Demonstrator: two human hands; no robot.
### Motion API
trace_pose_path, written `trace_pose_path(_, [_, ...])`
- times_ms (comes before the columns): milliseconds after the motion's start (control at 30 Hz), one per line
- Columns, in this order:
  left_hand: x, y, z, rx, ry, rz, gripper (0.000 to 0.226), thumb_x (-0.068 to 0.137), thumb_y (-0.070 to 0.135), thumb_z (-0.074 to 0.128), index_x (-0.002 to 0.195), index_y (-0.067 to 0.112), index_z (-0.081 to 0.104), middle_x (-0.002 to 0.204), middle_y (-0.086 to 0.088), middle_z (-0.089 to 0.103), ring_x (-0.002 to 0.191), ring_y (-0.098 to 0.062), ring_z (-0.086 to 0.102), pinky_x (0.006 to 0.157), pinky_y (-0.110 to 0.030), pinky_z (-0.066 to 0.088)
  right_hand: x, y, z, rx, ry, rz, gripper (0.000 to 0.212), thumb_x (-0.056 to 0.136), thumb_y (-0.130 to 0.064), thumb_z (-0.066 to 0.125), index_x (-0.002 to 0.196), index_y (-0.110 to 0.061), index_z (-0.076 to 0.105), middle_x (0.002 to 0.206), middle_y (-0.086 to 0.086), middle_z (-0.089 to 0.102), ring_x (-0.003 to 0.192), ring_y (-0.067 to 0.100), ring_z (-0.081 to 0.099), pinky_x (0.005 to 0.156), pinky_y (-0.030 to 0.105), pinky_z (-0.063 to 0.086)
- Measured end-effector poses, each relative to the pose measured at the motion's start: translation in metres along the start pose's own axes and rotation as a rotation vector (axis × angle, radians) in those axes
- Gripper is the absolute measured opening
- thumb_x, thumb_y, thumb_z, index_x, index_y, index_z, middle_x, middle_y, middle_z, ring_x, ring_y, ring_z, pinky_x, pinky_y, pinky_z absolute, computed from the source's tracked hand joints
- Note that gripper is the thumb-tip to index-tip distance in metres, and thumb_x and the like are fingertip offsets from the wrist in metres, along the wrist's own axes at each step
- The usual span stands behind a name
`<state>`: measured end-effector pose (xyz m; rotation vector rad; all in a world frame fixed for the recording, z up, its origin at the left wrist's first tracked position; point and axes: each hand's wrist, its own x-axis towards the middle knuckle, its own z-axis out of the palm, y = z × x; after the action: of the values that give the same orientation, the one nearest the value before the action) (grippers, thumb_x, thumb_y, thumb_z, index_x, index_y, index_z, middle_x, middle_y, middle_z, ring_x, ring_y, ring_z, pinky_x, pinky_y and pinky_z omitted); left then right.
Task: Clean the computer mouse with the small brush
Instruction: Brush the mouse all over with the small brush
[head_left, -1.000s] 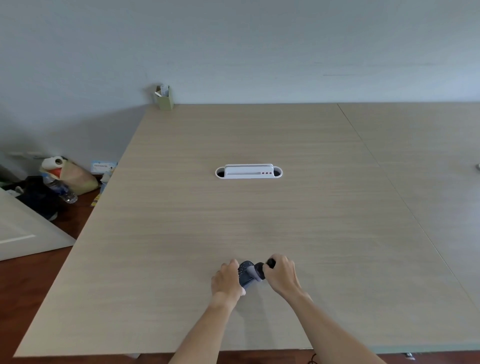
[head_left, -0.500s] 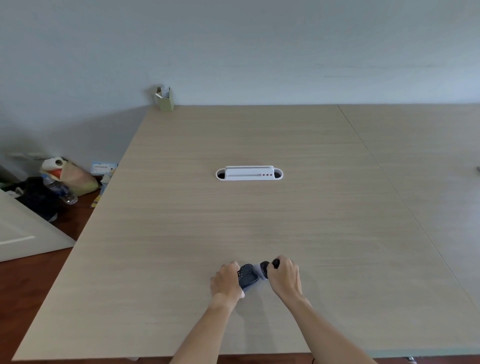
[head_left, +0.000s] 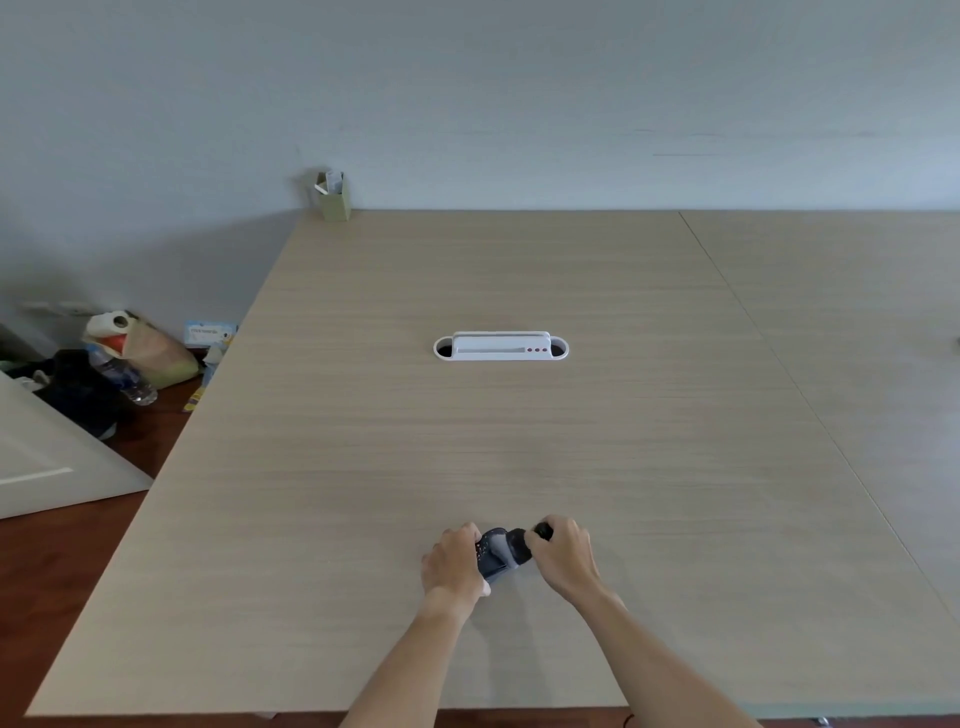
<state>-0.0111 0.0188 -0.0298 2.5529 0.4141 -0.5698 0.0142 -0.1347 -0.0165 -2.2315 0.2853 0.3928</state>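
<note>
Two hands meet before the white cable port (head_left: 501, 347): our left hand (head_left: 453, 564) grips the mouse (head_left: 492, 555) (tilted), our right hand (head_left: 565, 553) clasps the small brush (head_left: 525, 543) against it.

The light is soft and even, rather dim, with no glare on the table (head_left: 519, 441), and the wall (head_left: 467, 78) looks flat grey-blue. A pale shadow falls on the wall to the left of the table's far corner, and a weak shadow lies under the two forearms near the front edge. The wide lens bends the table edges outward, and fine details are a little soft and smeared.
</note>
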Motion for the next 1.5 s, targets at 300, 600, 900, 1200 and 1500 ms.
trace_pose_path(300, [-0.0018, -0.0010, 0.0005, -0.005, 0.003, -0.001, 0.068, 0.062, 0.014, 0.085, 0.122, 0.022, 0.055, 0.120, 0.001, 0.059, 0.105, -0.022, 0.063, 0.083, -0.031, 0.048, 0.0001, 0.0003, 0.0013, -0.019, 0.026, 0.017, 0.021, 0.078, -0.015, 0.056, 0.070, 0.004, 0.052, 0.065, 0.005, 0.051, 0.063, 0.024, 0.041, 0.054, 0.033, 0.034])
trace_pose_path(600, [-0.0020, 0.0001, -0.0009, -0.011, 0.009, 0.005, 0.069, 0.062, 0.012, 0.085, 0.123, 0.023, 0.057, 0.122, 0.001, 0.060, 0.107, -0.023, 0.063, 0.085, -0.031, 0.050, -0.0014, 0.0006, 0.0030, 0.008, 0.013, -0.020, 0.020, 0.079, -0.016, 0.058, 0.072, 0.003, 0.059, 0.065, 0.005, 0.058, 0.062, 0.022, 0.046, 0.054, 0.033, 0.038])
trace_pose_path(900, [-0.0022, -0.0005, -0.0014, -0.016, 0.020, 0.017, 0.064, 0.061, 0.008, 0.085, 0.118, 0.023, 0.061, 0.120, -0.003, 0.057, 0.101, -0.025, 0.064, 0.080, -0.031, 0.051, -0.0026, -0.0017, 0.0029, 0.028, -0.012, -0.047, 0.024, 0.075, -0.011, 0.058, 0.063, 0.006, 0.047, 0.056, 0.004, 0.042, 0.056, 0.018, 0.033, 0.051, 0.033, 0.029])
trace_pose_path(1200, [-0.0028, 0.0000, -0.0017, -0.006, 0.021, 0.018, 0.062, 0.064, 0.008, 0.083, 0.120, 0.024, 0.061, 0.121, -0.006, 0.051, 0.103, -0.028, 0.062, 0.084, -0.032, 0.050, -0.0034, 0.0021, 0.0022, 0.047, -0.015, -0.056, 0.018, 0.079, -0.012, 0.060, 0.071, 0.004, 0.060, 0.063, 0.008, 0.058, 0.060, 0.019, 0.046, 0.053, 0.031, 0.038])
trace_pose_path(1500, [-0.0053, 0.0007, -0.0062, 0.033, 0.005, 0.031, 0.064, 0.066, 0.009, 0.083, 0.123, 0.024, 0.059, 0.122, -0.008, 0.051, 0.105, -0.030, 0.062, 0.089, -0.035, 0.049, -0.0028, 0.0007, -0.0020, 0.013, 0.042, -0.015, 0.020, 0.079, -0.016, 0.058, 0.073, 0.004, 0.060, 0.072, 0.015, 0.064, 0.063, 0.026, 0.049, 0.054, 0.033, 0.038])
